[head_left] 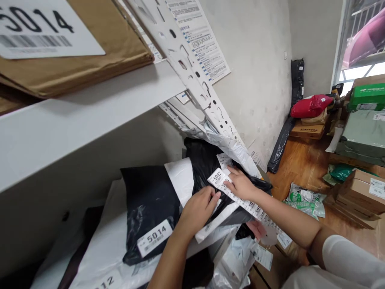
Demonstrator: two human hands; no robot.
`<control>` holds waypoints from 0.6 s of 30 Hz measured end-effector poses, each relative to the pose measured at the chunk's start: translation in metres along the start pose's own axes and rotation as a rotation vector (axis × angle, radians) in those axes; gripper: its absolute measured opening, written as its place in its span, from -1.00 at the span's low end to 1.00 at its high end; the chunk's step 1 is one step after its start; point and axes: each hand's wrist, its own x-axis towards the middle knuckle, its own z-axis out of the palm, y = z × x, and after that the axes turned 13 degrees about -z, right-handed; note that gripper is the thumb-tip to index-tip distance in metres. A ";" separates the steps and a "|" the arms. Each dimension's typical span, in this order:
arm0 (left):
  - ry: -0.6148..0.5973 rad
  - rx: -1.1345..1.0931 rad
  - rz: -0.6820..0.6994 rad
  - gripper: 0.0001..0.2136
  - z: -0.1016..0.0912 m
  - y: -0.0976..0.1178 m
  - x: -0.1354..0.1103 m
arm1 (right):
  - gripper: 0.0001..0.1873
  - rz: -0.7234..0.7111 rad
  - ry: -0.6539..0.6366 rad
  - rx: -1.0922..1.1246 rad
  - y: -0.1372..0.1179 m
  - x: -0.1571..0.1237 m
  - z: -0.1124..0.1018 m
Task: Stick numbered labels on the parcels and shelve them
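The label strip (251, 206) slants from far left to near right, pinched by the nearer right hand (243, 188); the left hand (197, 208), just left, bunches its fingers, grip unclear.

The right hand (242, 188) covers part of the label strip (252, 206), whose smaller digits blur toward the forearm (288, 222). The left hand (197, 208) hides its curled fingertips; their hold is unclear. Down-left of it, the view's edge cuts a label (108, 281); farther up-left, a carton (117, 60). Above the right hand, the poster's (202, 44) print is too small to read.
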 end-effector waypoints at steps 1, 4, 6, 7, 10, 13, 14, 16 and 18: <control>0.043 -0.068 0.014 -0.73 0.002 -0.002 -0.006 | -0.60 -0.006 0.033 0.030 0.003 -0.002 -0.002; 0.270 -0.119 0.042 -0.58 0.016 -0.001 -0.030 | -0.59 -0.006 0.175 0.113 0.011 -0.015 -0.004; 0.439 -0.076 0.043 -0.60 0.030 0.003 -0.046 | -0.61 0.011 0.261 0.134 0.013 -0.027 -0.004; 0.509 -0.051 0.035 -0.66 0.038 0.006 -0.053 | -0.62 0.021 0.297 0.134 0.013 -0.034 -0.004; 0.628 0.012 0.020 -0.84 0.056 0.009 -0.067 | -0.66 0.050 0.400 0.119 0.007 -0.054 -0.001; 0.664 0.040 0.043 -0.83 0.066 0.005 -0.074 | -0.70 0.084 0.473 0.117 -0.002 -0.073 0.002; 0.679 0.045 0.051 -0.82 0.069 0.002 -0.076 | -0.70 0.097 0.482 0.124 -0.005 -0.078 0.002; 0.711 0.054 0.070 -0.80 0.073 -0.002 -0.077 | -0.71 0.115 0.478 0.143 -0.008 -0.086 0.001; 0.719 0.050 0.081 -0.78 0.074 -0.003 -0.075 | -0.70 0.125 0.467 0.160 -0.008 -0.092 -0.001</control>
